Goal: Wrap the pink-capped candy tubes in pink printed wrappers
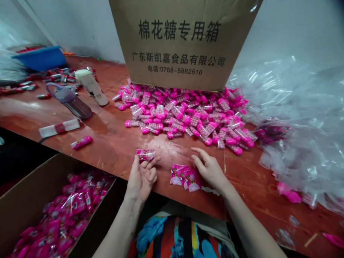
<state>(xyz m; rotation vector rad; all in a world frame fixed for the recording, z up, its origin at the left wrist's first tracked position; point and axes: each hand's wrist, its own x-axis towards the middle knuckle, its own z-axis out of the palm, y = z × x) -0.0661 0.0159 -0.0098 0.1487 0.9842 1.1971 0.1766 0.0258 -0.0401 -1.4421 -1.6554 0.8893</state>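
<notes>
My left hand (142,179) is closed in a pinch on a small pink printed sachet (145,154), held by its left end just above the red tabletop (116,157). My right hand (208,165) has its fingers stretched out and apart, with nothing visible in them. Its thumb is close beside a few flat pink sachets (185,177) that lie overlapping near the table's front edge. Beyond both hands spreads a heap of small clear candy containers with pink caps (185,117).
Behind the heap a large cardboard box (174,42) rises. Clear plastic bags (299,132) crowd the right side. On the left are a water bottle (72,102), a pale cylinder (91,86), a white roll (60,128) and a blue basin (41,58). An open carton (24,190) below holds pink packets.
</notes>
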